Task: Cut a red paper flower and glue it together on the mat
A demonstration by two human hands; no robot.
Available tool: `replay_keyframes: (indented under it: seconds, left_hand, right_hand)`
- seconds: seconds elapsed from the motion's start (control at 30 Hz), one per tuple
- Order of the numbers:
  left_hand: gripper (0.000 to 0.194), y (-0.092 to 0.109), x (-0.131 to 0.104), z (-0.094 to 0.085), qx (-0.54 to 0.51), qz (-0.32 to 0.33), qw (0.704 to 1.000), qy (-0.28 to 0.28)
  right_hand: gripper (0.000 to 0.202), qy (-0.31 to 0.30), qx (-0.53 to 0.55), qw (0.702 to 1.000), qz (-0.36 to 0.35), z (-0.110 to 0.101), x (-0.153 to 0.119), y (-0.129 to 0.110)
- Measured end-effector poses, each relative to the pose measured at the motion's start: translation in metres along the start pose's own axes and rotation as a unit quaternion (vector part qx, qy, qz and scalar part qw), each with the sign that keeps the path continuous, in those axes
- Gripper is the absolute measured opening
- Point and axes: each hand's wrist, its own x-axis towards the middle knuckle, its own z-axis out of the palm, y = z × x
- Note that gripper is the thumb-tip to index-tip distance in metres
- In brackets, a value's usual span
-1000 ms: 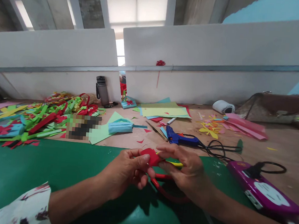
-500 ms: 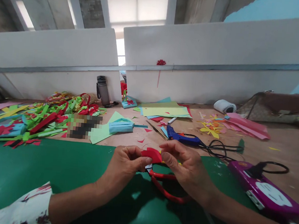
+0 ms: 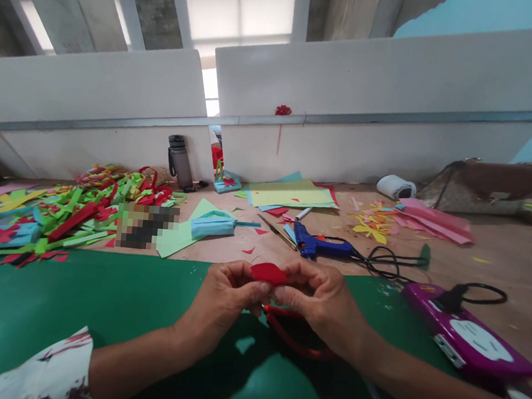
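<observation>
A small piece of red paper (image 3: 267, 273) is held up between my hands above the green mat (image 3: 153, 314). My left hand (image 3: 222, 301) pinches its left side between thumb and fingers. At the other end, my right hand (image 3: 327, 298) is closed on the right side, thumb in front and fingers behind. Beneath the hands are scissors with red handles (image 3: 297, 346), their blades mostly hidden by my fingers. Whether any finger touches the scissors, I cannot tell.
Beyond the mat lie a blue glue gun (image 3: 322, 245), a folded blue paper piece (image 3: 212, 226) and stacked paper sheets (image 3: 289, 194). Colourful paper strips (image 3: 78, 214) are heaped at left beside a bottle (image 3: 180, 164). A purple power strip (image 3: 468, 335) and a bag (image 3: 490, 188) sit right.
My right hand has closed its fingers on the red paper's right side; before, they were spread apart near it. The red paper now looks narrower. The view has shifted slightly.
</observation>
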Motion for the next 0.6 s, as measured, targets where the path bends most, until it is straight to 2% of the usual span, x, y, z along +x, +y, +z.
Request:
replay_keyframes:
  seconds: [0.17, 0.43, 0.6]
  left_hand:
    - [0.016, 0.0004, -0.0003, -0.0005, 0.01, 0.007, 0.999, 0.032]
    - [0.014, 0.0019, -0.003, 0.0, -0.006, 0.056, 0.997, 0.052]
    - [0.037, -0.0002, -0.0013, -0.0002, -0.052, 0.025, 0.997, 0.046]
  right_hand:
    - [0.012, 0.012, -0.076, 0.996, -0.052, -0.0022, 0.0007, -0.0001]
    - [0.013, 0.049, -0.151, 0.985, -0.071, -0.0034, -0.0028, -0.0025]
    - [0.012, 0.045, -0.126, 0.99, -0.038, -0.0008, -0.0023, -0.0037]
